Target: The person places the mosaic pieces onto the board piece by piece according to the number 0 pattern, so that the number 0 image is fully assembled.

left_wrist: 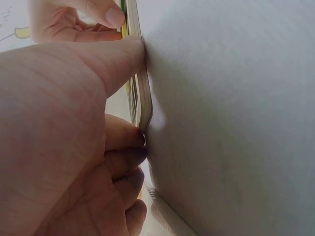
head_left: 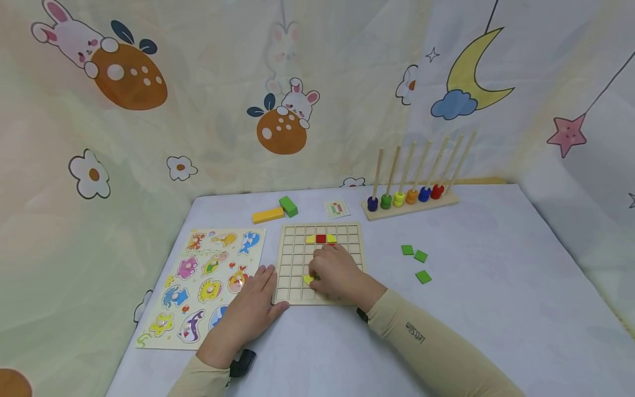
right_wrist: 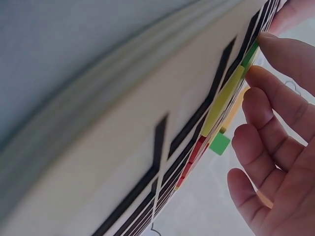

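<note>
Pinching a green tile (right_wrist: pixel 250 53) between thumb and forefinger, the right hand (head_left: pixel 338 273) bends over the grid board (head_left: pixel 292 259), just beside a yellow tile (head_left: pixel 308 280); whether the green piece sits flat in its cell I cannot tell. The left hand (head_left: pixel 255 298) grips nothing, its fingers stretched out by the board's left edge and its thumb at the near one. My worry is a tile catching on a cell border, which would come of lowering it askew; those bunched fingers might also knock the yellow tile loose, and a slack left thumb might let the board slide. The right hand itself hides part of the grid. Leftward, the animal puzzle (head_left: pixel 171 342) crowds in close; beyond sit a yellow block (head_left: pixel 268 215), a green block (head_left: pixel 288 207) and a pattern card (head_left: pixel 337 208), with the bead stand (head_left: pixel 397 213) and three loose green tiles (head_left: pixel 420 256) to the right
</note>
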Tool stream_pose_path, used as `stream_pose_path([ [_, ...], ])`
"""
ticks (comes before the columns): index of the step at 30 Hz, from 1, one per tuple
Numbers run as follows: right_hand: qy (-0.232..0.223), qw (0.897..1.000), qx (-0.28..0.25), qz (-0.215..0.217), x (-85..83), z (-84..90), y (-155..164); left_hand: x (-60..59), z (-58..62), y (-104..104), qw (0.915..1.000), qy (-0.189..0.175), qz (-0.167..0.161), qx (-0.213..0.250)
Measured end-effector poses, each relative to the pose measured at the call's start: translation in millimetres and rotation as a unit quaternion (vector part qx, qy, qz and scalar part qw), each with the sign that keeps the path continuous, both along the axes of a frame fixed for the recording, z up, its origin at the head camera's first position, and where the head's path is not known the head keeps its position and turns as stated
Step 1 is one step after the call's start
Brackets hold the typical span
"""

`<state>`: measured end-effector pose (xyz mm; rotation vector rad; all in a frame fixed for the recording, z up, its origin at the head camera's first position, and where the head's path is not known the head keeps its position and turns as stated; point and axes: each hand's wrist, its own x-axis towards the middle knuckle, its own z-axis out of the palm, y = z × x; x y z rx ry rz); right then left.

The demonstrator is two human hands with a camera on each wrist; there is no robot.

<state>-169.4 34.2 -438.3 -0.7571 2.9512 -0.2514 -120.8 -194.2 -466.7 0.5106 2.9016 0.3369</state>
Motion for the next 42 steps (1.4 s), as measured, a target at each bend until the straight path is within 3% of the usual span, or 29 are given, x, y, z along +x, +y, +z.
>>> stream_pose_path([
  [12,0.015,0.999,-0.038,-0.012,5.2,11.2,19,-0.1,-0.2,0,1.0,0.0,-0.002,0.006],
  [20,0.043,0.998,-0.028,-0.033,7.3,17.0,46,-0.8,0.1,-1,1.0,0.001,-0.005,0.006],
  [29,0.035,0.995,-0.04,-0.083,4.7,20.7,91,0.2,0.2,0,0.9999,-0.003,-0.006,0.01],
  [36,0.058,0.993,-0.027,-0.103,-0.9,25.9,130,0.8,1.6,0,0.9999,-0.002,-0.003,0.011],
  [42,0.06,0.99,-0.02,-0.128,-4.1,20.6,156,0.3,-0.8,0,1.0,0.0,-0.004,0.005],
])
